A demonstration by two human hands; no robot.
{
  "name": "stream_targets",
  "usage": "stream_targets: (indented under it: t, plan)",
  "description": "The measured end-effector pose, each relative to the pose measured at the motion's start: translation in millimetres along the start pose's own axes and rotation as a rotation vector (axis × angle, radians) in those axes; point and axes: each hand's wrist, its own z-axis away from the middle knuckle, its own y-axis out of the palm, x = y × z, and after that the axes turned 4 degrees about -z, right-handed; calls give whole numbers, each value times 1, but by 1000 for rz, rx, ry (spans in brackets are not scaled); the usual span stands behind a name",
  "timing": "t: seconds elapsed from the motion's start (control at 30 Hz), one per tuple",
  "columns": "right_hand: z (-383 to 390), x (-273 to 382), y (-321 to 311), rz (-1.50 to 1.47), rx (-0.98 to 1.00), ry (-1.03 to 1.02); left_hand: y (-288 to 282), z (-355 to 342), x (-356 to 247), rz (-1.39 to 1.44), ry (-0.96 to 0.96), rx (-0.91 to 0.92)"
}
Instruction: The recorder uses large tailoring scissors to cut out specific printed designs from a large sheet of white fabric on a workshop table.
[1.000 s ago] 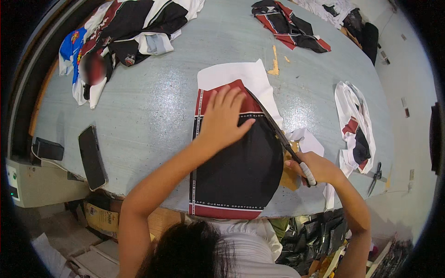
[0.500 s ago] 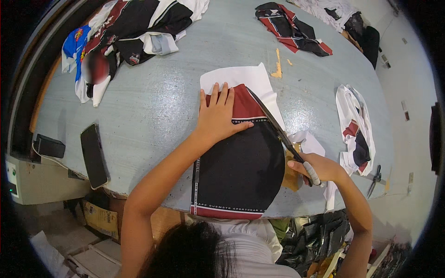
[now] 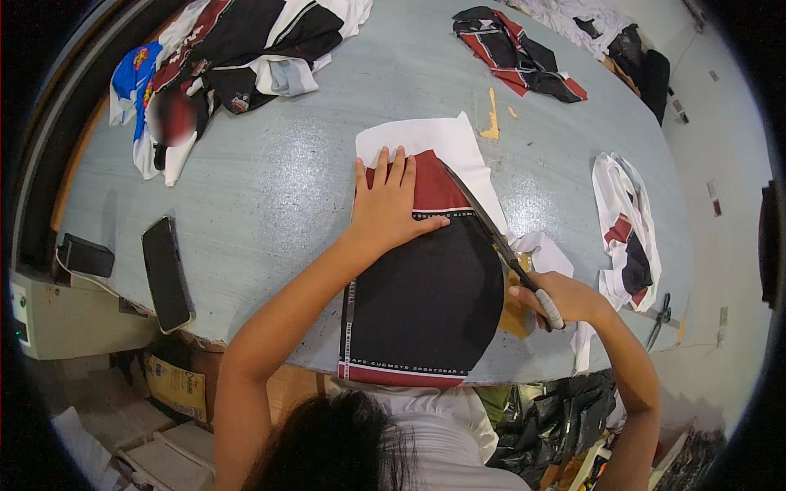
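Note:
A black and dark red fabric piece (image 3: 417,295) with white-lettered trim lies flat in front of me, its near end at the table's front edge. White margin fabric (image 3: 417,131) extends past its far end. My left hand (image 3: 385,200) presses flat on the far left part, fingers spread. In my right hand (image 3: 565,296) is a pair of large scissors (image 3: 491,229) with wrapped handles. Their long blades run along the fabric's right edge, tips beside the red band. White offcuts (image 3: 544,254) and a brown piece (image 3: 516,315) lie beside and under the scissors.
A phone (image 3: 166,274) and a black box (image 3: 88,256) lie at the left. Heaped garment pieces (image 3: 246,57) cover the far left; another dark piece (image 3: 520,53) lies at the back. White cut strips (image 3: 626,229) and small dark scissors (image 3: 660,321) are at the right.
The scissor blades look slightly more open around the fabric's right edge, with my right hand nearly in place. My left hand stays pressed on the fabric.

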Motion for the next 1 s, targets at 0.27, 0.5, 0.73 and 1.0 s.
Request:
stream_targets:
  t: [0.27, 0.5, 0.73, 1.0]
  plan:
    - [-11, 24, 1, 62, -23, -68, 0, 0, -2, 3, -1, -10]
    - [-15, 20, 4, 2, -93, -161, 4, 2, -2, 9, 1, -48]
    - [-18, 14, 20, -34, -221, -271, 4, 3, -4, -7, 6, -50]
    - [-21, 15, 19, 51, -223, -235, 1, 4, -5, -4, -7, -43]
